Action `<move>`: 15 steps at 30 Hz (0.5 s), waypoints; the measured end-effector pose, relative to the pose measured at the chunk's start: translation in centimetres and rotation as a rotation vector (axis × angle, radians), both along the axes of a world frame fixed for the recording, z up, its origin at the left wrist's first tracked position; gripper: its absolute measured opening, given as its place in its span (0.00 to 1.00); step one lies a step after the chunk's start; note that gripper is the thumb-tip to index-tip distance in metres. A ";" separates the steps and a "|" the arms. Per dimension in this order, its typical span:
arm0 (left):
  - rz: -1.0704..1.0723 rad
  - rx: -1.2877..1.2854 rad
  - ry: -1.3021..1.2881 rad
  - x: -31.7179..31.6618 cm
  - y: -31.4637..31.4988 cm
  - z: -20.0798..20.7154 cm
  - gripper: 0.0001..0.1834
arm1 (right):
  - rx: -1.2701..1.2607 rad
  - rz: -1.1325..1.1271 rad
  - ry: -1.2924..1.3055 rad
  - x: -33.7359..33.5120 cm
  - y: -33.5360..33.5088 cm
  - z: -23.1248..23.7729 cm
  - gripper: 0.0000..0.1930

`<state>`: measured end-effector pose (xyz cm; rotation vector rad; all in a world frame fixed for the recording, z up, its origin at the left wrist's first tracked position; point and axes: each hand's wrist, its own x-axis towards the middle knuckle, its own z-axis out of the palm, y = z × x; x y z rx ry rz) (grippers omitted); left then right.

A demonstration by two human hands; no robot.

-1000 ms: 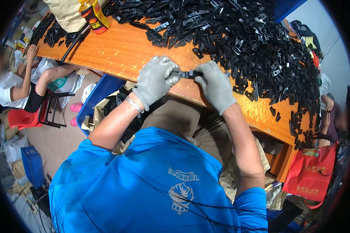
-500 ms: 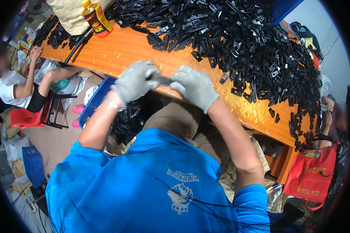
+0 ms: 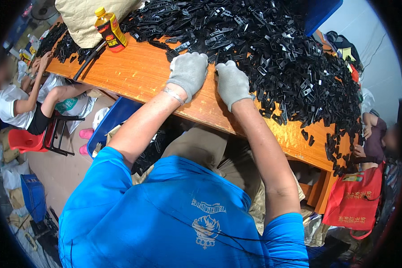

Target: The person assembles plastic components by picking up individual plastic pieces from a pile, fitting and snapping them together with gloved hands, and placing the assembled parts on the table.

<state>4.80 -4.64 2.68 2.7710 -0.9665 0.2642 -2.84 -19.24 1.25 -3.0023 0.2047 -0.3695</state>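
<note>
Lying heaped from the desk's [image 3: 140, 69] far edge toward its right end, the black plastic clips [image 3: 272, 56] appeared light, stiff and best pinched by their sides, while gloved left hand [image 3: 190, 73] and right hand [image 3: 233, 83] sat curled nearby, contents indeterminable.

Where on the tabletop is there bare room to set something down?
The wooden tabletop is bare between the yellow-capped bottle and left hand, and in a narrower strip right of the right forearm, between the black plastic parts and the front edge. It is crowded beyond the right hand and toward the right end, where those parts lie heaped.
</note>
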 end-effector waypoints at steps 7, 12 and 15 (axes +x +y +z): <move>0.017 0.006 -0.102 -0.5 0.5 -0.4 0.08 | 0.303 0.066 -0.074 -2.9 0.4 0.4 0.10; -0.054 -0.142 0.280 -2.8 5.2 0.7 0.12 | 0.458 0.128 -0.232 -6.9 0.3 -0.9 0.10; -0.087 -0.301 0.507 -3.8 7.6 1.2 0.12 | 0.292 0.077 -0.210 -9.0 0.2 -0.1 0.09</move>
